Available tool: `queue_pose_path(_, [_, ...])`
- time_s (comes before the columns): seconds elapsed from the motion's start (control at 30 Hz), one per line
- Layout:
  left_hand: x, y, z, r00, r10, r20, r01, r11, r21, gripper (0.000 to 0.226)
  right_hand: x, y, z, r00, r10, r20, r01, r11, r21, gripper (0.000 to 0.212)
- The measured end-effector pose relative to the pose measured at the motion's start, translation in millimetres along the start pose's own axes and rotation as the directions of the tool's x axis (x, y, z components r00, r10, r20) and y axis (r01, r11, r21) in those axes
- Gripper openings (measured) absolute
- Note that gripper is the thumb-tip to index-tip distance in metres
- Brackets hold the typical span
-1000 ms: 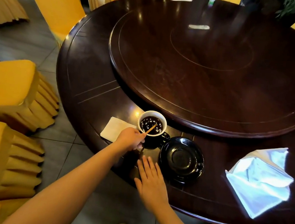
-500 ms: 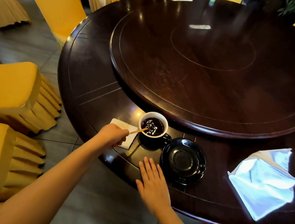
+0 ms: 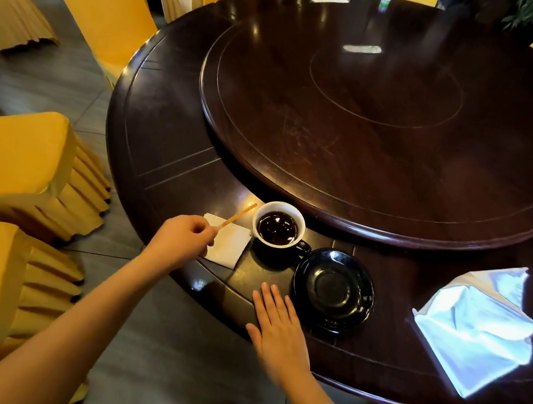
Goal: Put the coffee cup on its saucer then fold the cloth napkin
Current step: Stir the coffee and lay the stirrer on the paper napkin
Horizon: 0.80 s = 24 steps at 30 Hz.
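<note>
My left hand is closed around the near end of a thin wooden stir stick, pinching it between thumb and fingers so that the stick slants up and to the right, its far tip in the air just left of the cup and clear of the coffee. The hand hovers over the left edge of a small white paper napkin that lies flat on the dark round wooden table. Just to the right of that napkin stands the coffee cup, white inside and black outside, filled with dark coffee, upright on the table itself with its handle turned toward the near right. The glossy black round saucer sits empty just beside the cup, to its near right, the cup's handle almost at the saucer's rim. My right hand lies flat and open, palm down, fingers together and pointing away from me, on the near edge of the table just left of the saucer; it holds nothing. Well to the right, near the table's edge, the pale blue-white cloth napkin lies rumpled and unfolded. Beyond the cup rises the large raised turntable of the same dark wood, and yellow-covered chairs stand to the left.
</note>
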<state>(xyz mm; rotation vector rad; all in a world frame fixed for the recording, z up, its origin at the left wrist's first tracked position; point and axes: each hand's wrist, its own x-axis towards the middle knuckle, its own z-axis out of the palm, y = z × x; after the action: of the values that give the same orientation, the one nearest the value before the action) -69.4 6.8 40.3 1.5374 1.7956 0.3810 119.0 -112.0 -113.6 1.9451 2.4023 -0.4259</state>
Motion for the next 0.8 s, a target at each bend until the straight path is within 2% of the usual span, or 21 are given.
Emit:
queue_pose_path(0.13, [-1.5,-0.8,21.7,0.971,0.219,-0.095,-0.177,0.93,0.323,0.025,0.4,0.1,-0.3,1.0,-0.002,-0.009,0.002,1.0,-0.009,0.059])
queue_pose_path(0.27, [0.5,-14.9,43.8,0.897,0.414,-0.155,-0.312,0.841,0.441,0.023,-0.5,-2.4,1.1,1.0,-0.019,-0.013,0.018,1.0,-0.024,0.058])
queue_pose_path(0.4, [-2.6,-27.7,51.9,0.812,0.574,-0.105,-0.409,0.687,0.601,0.025,-1.5,-1.8,2.3,1.0,-0.009,-0.02,0.008,1.0,-0.028,0.058])
queue_pose_path(0.47, [-3.3,-29.2,53.0,0.786,0.61,-0.104,-0.434,0.663,0.61,0.027,-1.0,-0.6,1.5,1.0,-0.006,-0.021,0.005,1.0,-0.03,0.059])
queue_pose_path(0.67, [-10.4,-40.2,49.7,0.785,0.597,-0.165,-0.424,0.713,0.558,0.025,-1.9,-2.6,-1.6,1.0,0.004,-0.024,-0.004,1.0,-0.015,0.058])
queue_pose_path(0.73, [-14.3,-48.9,48.8,0.805,0.561,-0.193,-0.408,0.76,0.507,0.025,-2.1,-2.9,-2.3,1.0,0.007,-0.023,-0.008,1.0,-0.015,0.058])
queue_pose_path(0.8, [-18.7,-58.1,48.2,0.856,0.468,-0.22,-0.358,0.843,0.4,0.025,-1.8,-2.4,-1.9,1.0,0.005,-0.019,-0.006,1.0,-0.019,0.058])
